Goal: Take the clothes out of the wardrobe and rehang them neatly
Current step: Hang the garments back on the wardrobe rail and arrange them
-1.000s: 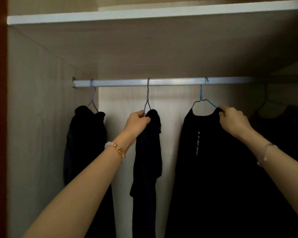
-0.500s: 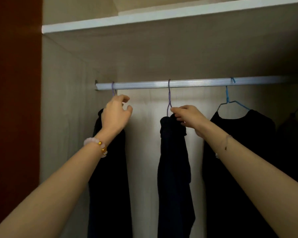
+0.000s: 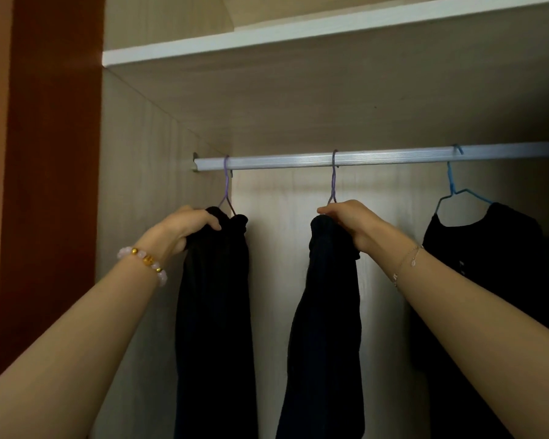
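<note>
Clothes hang in a row on the silver rail inside the wardrobe, under the white shelf. At the far left I see my left hand, with a beaded bracelet on its wrist, closed over the top of the first dark garment, which hangs from a purple hanger hooked near the rail's end bracket. Next along, my right hand is clenched around the shoulder of the second dark garment, just below its own purple hook; a thin chain bracelet sits on that wrist. Further right, apart from both hands, a black top rests spread on a blue hanger. All three hooks sit on the rail.
</note>
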Action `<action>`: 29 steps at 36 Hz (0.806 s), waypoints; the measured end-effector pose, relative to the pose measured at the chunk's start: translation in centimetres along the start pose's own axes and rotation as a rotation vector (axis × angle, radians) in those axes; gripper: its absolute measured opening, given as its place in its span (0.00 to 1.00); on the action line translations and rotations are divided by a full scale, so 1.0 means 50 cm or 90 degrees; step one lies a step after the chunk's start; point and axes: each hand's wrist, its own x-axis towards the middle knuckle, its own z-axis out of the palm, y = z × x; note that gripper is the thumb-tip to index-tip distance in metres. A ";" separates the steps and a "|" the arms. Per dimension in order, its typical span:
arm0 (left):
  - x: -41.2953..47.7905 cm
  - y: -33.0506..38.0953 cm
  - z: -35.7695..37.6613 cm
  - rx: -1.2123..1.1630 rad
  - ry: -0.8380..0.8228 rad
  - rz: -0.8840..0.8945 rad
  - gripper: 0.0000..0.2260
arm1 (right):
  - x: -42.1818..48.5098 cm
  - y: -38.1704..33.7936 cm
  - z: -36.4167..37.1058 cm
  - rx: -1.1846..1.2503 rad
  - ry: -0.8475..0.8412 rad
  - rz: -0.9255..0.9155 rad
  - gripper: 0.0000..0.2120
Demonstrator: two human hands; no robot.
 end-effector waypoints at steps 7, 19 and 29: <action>-0.001 -0.006 0.028 -0.104 -0.036 0.064 0.16 | -0.001 -0.014 -0.058 0.037 0.064 -0.055 0.03; -0.016 0.011 0.142 -0.159 -0.093 0.096 0.19 | -0.133 -0.097 -0.107 0.025 0.014 -0.141 0.02; -0.048 0.033 0.203 -0.153 -0.130 0.123 0.19 | -0.309 -0.068 -0.142 -0.079 -0.058 -0.121 0.13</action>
